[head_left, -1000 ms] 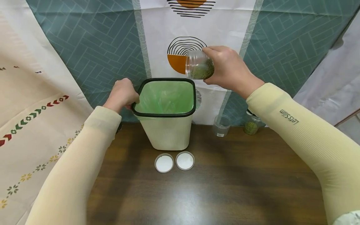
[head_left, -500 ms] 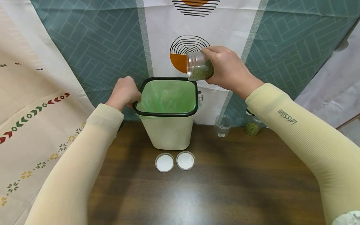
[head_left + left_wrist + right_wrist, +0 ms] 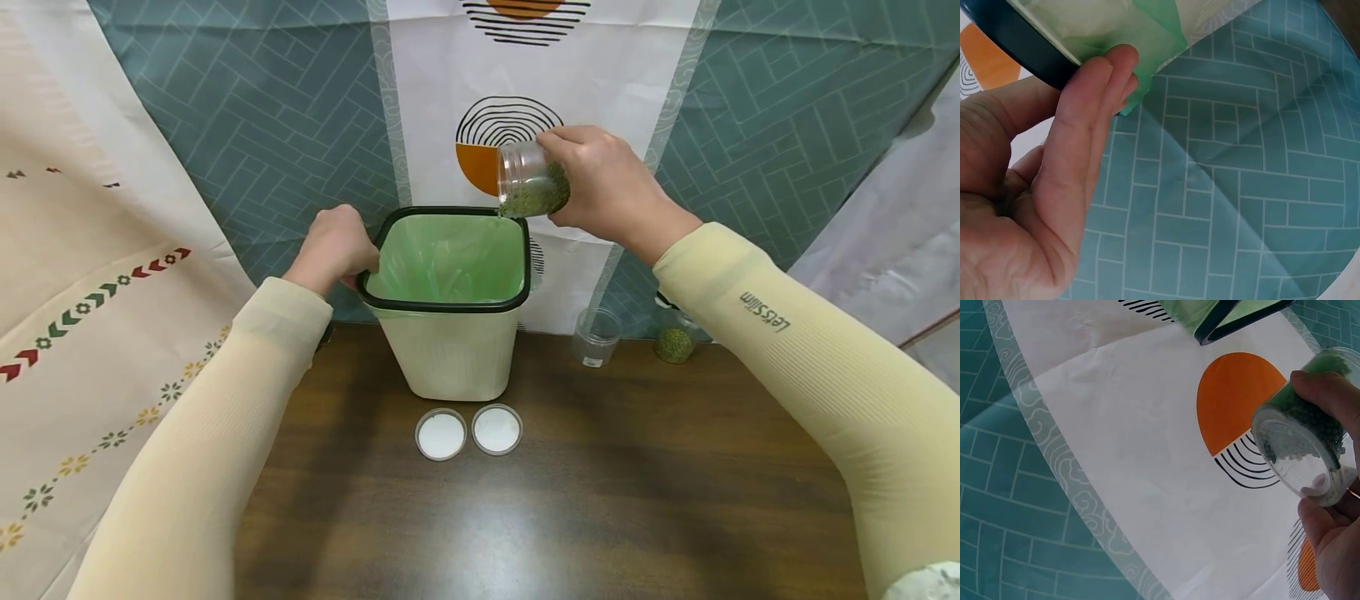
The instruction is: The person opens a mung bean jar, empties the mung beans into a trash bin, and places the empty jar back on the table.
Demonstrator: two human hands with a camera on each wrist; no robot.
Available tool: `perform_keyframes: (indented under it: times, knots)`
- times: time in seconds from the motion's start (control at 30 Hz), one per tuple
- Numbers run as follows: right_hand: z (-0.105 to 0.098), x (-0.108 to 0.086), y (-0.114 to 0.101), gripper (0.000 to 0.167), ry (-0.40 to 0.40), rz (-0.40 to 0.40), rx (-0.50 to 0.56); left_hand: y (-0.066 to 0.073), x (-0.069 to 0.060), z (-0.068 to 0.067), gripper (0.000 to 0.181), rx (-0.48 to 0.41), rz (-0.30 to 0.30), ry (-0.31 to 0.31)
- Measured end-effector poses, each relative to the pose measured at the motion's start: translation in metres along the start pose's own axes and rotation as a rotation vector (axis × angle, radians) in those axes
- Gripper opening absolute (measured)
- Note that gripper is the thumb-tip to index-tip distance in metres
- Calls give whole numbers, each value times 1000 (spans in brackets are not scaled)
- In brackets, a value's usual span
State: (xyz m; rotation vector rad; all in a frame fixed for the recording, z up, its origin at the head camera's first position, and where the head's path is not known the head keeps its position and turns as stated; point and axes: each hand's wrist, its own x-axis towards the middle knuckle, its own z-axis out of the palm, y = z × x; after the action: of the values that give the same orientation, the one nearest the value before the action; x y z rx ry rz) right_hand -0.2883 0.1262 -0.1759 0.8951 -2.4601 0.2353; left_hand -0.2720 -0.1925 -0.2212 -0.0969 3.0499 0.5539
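Observation:
My right hand grips a clear jar around its base end, thumb on one side and fingers on the other. Lying nearly sideways, the jar has its open mouth toward the left, over the right back corner of the bin. Small green beans lie along its lower side up to the mouth. A pale bin with a black rim and a green liner bag stands upright on the table. At the bin's left rim, my left hand pinches the edge; the left wrist view shows its fingers outside, against rim and liner.
Two round lids with white insides lie before the bin on the brown table. Against the patterned cloth behind stand a clear cup-like container and another jar of green beans, partly behind my right sleeve.
The jar's mouth has tipped lower and come over the bin's rim, and the beans have slid toward the mouth. My left hand keeps its hold; the head view has shifted slightly.

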Motion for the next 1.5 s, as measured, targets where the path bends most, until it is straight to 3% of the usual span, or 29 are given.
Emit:
perform_keyframes:
  times: [0.87, 1.5]
  knots:
    - [0, 0, 0, 74, 25, -36, -12, 3, 1, 2, 10, 18, 16, 20]
    - [3, 0, 3, 74, 20, -43, -28, 4, 3, 4, 10, 7, -5, 23]
